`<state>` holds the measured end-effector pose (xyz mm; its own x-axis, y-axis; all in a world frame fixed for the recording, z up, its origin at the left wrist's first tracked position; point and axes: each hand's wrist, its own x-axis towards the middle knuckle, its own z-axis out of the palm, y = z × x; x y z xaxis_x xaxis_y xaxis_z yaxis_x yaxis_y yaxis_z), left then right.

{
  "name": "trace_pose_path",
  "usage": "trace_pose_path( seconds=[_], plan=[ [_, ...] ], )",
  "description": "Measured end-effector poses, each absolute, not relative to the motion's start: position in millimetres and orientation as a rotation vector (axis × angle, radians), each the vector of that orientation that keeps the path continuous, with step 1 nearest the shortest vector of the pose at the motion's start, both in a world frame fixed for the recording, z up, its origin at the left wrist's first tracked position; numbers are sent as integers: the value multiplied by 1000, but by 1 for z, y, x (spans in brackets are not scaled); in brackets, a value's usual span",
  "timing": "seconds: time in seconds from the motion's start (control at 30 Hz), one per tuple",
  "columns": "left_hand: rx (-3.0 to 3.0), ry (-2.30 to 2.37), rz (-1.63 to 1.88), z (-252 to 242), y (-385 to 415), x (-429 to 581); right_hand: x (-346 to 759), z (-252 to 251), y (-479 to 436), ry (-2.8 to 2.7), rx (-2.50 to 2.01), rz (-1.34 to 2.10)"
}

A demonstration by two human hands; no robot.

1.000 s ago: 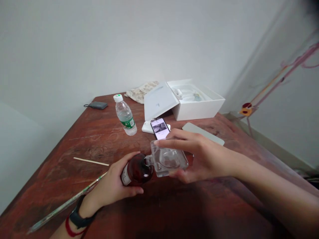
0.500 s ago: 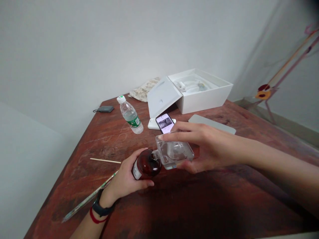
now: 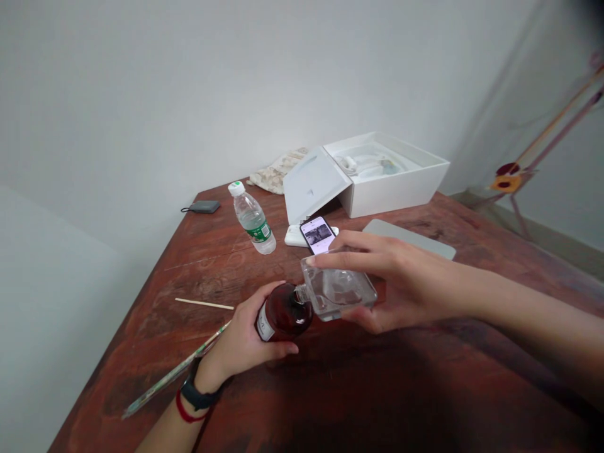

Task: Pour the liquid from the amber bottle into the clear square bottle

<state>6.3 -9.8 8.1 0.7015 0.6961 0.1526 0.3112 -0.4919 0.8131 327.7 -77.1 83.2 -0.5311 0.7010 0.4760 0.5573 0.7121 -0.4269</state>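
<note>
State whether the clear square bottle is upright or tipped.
Tipped: the right hand holds the clear square bottle sideways, its neck pointing toward the brown bottle.

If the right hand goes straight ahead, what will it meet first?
The right hand, holding a clear square bottle, would probably meet the glossy brown round bottle in the left hand first; depth is unclear.

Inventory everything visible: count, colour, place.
Amber bottle: 1, brown, left hand
Square bottle: 1, clear, right hand
Water bottle: 1, clear, centre
Smartphone: 1, black, centre
Slim item: 1, white, under smartphone
Flat panel: 1, grey, right
Open box: 1, white, back
Cloth: 1, beige, back
Looped item: 1, grey, back left
Stick: 1, pale, left
Rod: 1, greenish, left
Table: 1, reddish, below
Stand: 1, pinkish, right
Walls: multiple, pale, behind
Watch: 1, black, left wrist
Bracelet: 1, red, left wrist
Hands: 2, bare, foreground
</note>
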Motion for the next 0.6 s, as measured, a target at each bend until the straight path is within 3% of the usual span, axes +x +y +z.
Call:
trace_pose_path(
  seconds=[0.6],
  plan=[
    [2075, 770, 646, 7, -9, 11, 325, 90, -78, -2316, -992, 169]
  ],
)
